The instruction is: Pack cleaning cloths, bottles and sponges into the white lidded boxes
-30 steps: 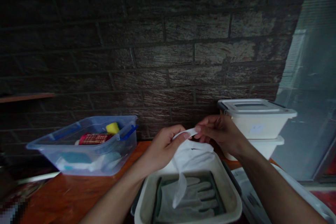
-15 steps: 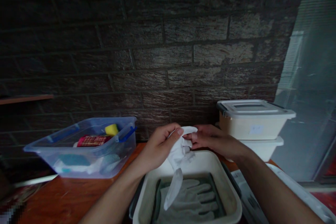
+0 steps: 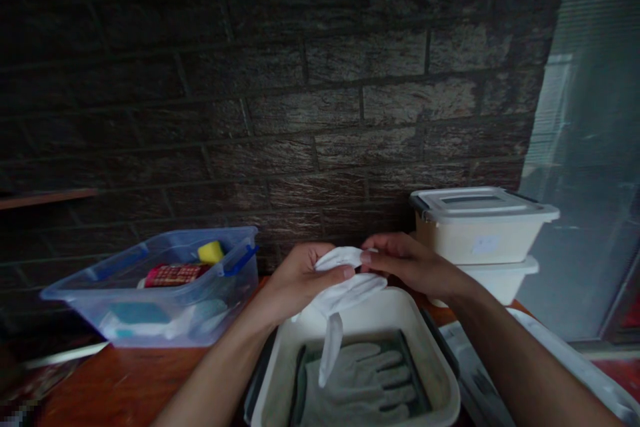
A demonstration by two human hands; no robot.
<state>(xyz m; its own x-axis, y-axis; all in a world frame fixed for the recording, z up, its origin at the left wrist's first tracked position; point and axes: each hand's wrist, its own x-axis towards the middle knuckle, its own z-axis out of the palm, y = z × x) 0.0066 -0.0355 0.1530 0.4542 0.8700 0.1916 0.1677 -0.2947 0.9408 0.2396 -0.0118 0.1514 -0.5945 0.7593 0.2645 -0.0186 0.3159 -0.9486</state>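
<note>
1. Clamping the white fabric piece [image 3: 350, 288], probably a glove, in the left hand [image 3: 300, 277], thumb flat on top; not being able to tell the hold of the hidden fingers underneath.
2. Pinching the upper edge with the right hand [image 3: 410, 261], thumb against fingertips, just beside the left thumb; so using both hands, close together, on the one piece.
3. Holding the piece above the far end of the open box [image 3: 390, 310], with a narrow loose strip [image 3: 331, 350] dangling over the grey glove [image 3: 360, 373] lying inside.
4. Probably gaining most from a firm left anchor and a lighter right pinch: pulling along the edge, not across, and so sparing the soft cloth from bunching.
5. Best shifting fingers by small regrips, always gripping with one hand, given the likely slump into folds.
6. Best watching the loose strip too, possibly twisting or catching on the box rim.
7. Giving the right wrist room beside the stacked white boxes [image 3: 480, 240].
</note>
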